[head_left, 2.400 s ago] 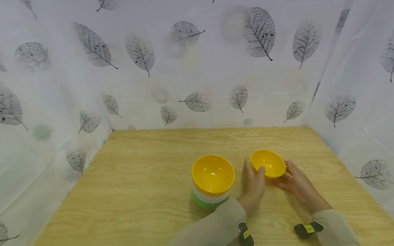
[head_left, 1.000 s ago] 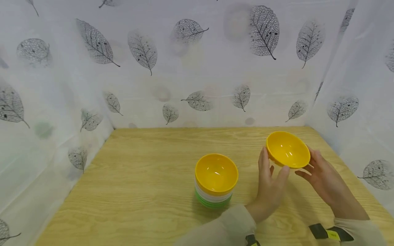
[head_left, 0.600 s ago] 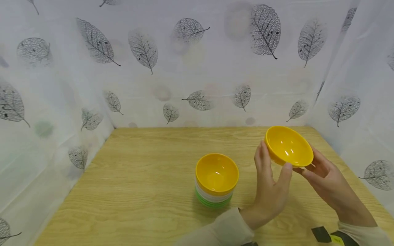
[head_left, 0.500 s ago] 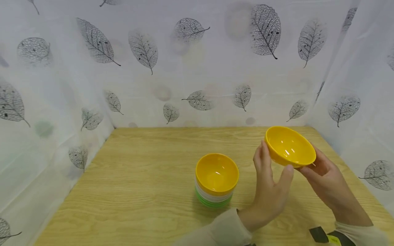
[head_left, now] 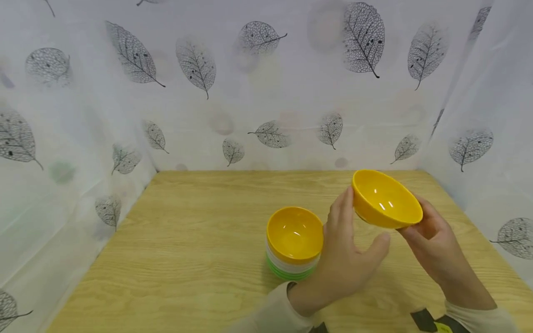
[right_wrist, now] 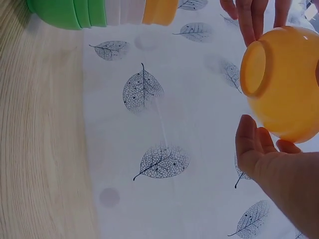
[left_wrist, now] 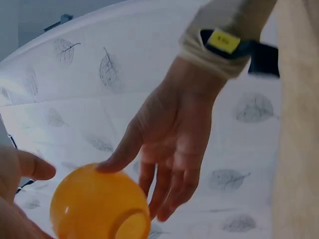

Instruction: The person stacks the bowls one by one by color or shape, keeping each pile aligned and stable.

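Note:
A yellow bowl (head_left: 385, 203) is held tilted above the right part of the table. The right hand (head_left: 441, 245) grips its right side; in the left wrist view that hand's thumb lies on the outside of the bowl (left_wrist: 84, 204). The left hand (head_left: 343, 259) has straight fingers right at the bowl's left edge, and its thumb stands away from it. In the right wrist view, the foot ring of the bowl (right_wrist: 286, 89) faces the camera. A stack of nested bowls, yellow (head_left: 294, 233) on top, white (head_left: 285, 263) and green below, stands left of the left hand, partly covered by it.
The wood-grain table (head_left: 187, 240) is bounded at the back and sides by a white sheet (head_left: 233, 101) printed with dark leaves. Both sleeves bear dark wrist straps, the left one (left_wrist: 244, 50) with a yellow label.
The yellow bowl has risen from near the table and become more tilted. Over the last half second the left hand has shifted left and its thumb has moved off the bowl.

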Motion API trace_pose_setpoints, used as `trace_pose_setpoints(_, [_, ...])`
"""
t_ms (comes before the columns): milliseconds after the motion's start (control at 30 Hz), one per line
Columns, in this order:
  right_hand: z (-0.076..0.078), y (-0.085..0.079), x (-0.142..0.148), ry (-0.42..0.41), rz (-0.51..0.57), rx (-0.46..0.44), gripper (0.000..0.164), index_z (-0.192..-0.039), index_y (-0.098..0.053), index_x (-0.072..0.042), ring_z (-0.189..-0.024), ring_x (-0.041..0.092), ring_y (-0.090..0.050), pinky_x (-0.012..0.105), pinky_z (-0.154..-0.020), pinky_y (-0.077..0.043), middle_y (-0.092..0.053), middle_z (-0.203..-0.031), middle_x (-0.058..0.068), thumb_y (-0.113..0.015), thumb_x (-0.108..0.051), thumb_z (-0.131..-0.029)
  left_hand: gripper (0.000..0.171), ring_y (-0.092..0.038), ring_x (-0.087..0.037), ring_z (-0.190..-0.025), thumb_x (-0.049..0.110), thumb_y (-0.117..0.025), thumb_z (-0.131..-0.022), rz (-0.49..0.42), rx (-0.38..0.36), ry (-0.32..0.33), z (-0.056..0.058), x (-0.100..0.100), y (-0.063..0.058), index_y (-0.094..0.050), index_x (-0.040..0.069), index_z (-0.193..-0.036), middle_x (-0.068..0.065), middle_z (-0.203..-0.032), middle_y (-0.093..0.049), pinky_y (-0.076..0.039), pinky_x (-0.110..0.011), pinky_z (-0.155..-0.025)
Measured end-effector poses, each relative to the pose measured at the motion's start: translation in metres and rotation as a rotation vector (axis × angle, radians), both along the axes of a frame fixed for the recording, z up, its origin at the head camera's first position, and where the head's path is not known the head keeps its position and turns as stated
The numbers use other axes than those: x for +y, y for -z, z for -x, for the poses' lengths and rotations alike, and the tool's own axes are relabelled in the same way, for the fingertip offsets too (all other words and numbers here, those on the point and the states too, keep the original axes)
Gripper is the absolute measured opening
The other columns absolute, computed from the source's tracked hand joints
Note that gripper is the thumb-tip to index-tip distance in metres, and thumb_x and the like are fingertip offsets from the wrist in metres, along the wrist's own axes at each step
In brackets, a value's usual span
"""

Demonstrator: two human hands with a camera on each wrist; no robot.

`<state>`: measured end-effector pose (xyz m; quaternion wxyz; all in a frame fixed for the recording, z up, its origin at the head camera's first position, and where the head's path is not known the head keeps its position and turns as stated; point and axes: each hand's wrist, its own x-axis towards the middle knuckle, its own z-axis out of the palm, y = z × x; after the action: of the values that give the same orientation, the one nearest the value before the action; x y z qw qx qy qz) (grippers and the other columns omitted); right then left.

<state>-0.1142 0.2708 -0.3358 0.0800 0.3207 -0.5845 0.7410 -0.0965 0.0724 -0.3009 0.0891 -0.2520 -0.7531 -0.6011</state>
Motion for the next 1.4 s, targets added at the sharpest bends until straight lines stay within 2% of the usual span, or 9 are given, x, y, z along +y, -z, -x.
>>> trace_pose_setpoints(133, [-0.001, -0.001, -0.009, 0.022, -0.018, -0.003, 0.053, -0.142, -0.019, 0.01, -0.117, 0.023, -0.043, 0.028, -0.099, -0.036, -0.034, -0.137, 0.02, -0.04, 0.012, -0.093, 0.081, -0.035, -0.016, -0.123, 0.04, -0.056, -0.087, 0.222, 0.096, -0.073, 0.007, -0.019, -0.007, -0.013, 0.014, -0.151, 0.0, -0.145, -0.028, -0.036, -0.038, -0.098])
trace_pose_setpoints(233, [0.0, -0.001, -0.018, 0.044, -0.041, -0.011, 0.053, -0.142, -0.02, 0.008, -0.117, 0.023, -0.043, 0.028, -0.099, -0.036, -0.033, -0.138, 0.02, -0.041, 0.009, -0.094, 0.077, -0.041, -0.016, -0.117, 0.043, -0.055, -0.09, 0.284, 0.105, -0.087, 0.014, -0.032, -0.01, -0.018, 0.011, -0.15, -0.004, -0.138, -0.037, -0.039, -0.031, -0.095])
trace_pose_setpoints(433, [0.003, -0.001, -0.035, 0.089, -0.114, -0.077, 0.05, -0.141, -0.025, 0.004, -0.114, 0.02, -0.045, 0.027, -0.096, -0.039, -0.037, -0.134, 0.017, -0.042, 0.007, -0.094, 0.073, -0.045, -0.012, -0.113, 0.043, -0.057, -0.09, 0.212, 0.084, -0.05, 0.029, -0.058, -0.009, -0.03, 0.003, -0.145, -0.006, -0.122, -0.046, -0.04, -0.022, -0.092])
trace_pose_setpoints(667, [0.007, -0.003, -0.055, 0.094, -0.205, -0.12, 0.047, -0.141, -0.029, -0.001, -0.121, 0.024, -0.04, 0.029, -0.099, -0.037, -0.035, -0.137, 0.016, -0.046, -0.006, -0.097, 0.072, -0.04, -0.01, -0.121, 0.047, -0.067, -0.08, 0.227, 0.056, -0.044, 0.042, -0.092, -0.009, -0.044, 0.01, -0.137, 0.004, -0.13, -0.049, -0.035, -0.037, -0.1])
trace_pose_setpoints(767, [0.009, -0.001, -0.062, 0.096, -0.24, -0.107, 0.047, -0.141, -0.032, -0.004, -0.122, 0.023, -0.04, 0.028, -0.098, -0.037, -0.038, -0.138, 0.014, -0.047, -0.014, -0.098, 0.072, -0.038, -0.006, -0.124, 0.044, -0.071, -0.077, 0.174, 0.023, 0.001, 0.046, -0.105, -0.006, -0.042, 0.014, -0.135, 0.008, -0.135, -0.045, -0.031, -0.041, -0.102])
trace_pose_setpoints(933, [0.011, 0.003, -0.075, 0.073, -0.261, -0.094, 0.055, -0.144, -0.028, -0.005, -0.122, 0.022, -0.042, 0.028, -0.096, -0.039, -0.038, -0.14, 0.01, -0.051, -0.011, -0.095, 0.077, -0.043, -0.004, -0.117, 0.043, -0.073, -0.075, 0.122, 0.057, 0.036, 0.052, -0.125, 0.003, -0.041, 0.015, -0.138, 0.01, -0.13, -0.05, -0.035, -0.043, -0.098])
trace_pose_setpoints(1067, [0.014, 0.005, -0.082, 0.067, -0.283, -0.063, 0.065, -0.148, -0.022, -0.008, -0.12, 0.023, -0.044, 0.029, -0.094, -0.041, -0.038, -0.141, 0.012, -0.056, -0.011, -0.093, 0.077, -0.044, -0.006, -0.115, 0.041, -0.074, -0.075, 0.142, 0.064, 0.083, 0.057, -0.138, 0.01, -0.042, 0.017, -0.14, 0.01, -0.128, -0.051, -0.035, -0.047, -0.098])
trace_pose_setpoints(1267, [0.022, 0.01, -0.084, 0.119, -0.447, 0.076, 0.071, -0.147, -0.028, -0.006, -0.122, 0.02, -0.041, 0.026, -0.095, -0.04, -0.037, -0.144, 0.009, -0.064, -0.009, -0.086, 0.072, -0.043, -0.007, -0.115, 0.032, -0.079, -0.071, 0.218, 0.066, 0.139, 0.064, -0.152, 0.017, -0.048, 0.019, -0.135, 0.01, -0.125, -0.052, -0.034, -0.048, -0.098])
trace_pose_setpoints(1400, [0.026, 0.014, -0.084, 0.117, -0.535, 0.098, 0.075, -0.146, -0.029, -0.008, -0.123, 0.02, -0.038, 0.029, -0.096, -0.039, -0.039, -0.141, 0.005, -0.068, -0.006, -0.082, 0.075, -0.042, -0.008, -0.118, 0.032, -0.081, -0.069, 0.263, 0.06, 0.146, 0.065, -0.159, 0.022, -0.048, 0.018, -0.135, 0.01, -0.127, -0.051, -0.034, -0.046, -0.098])
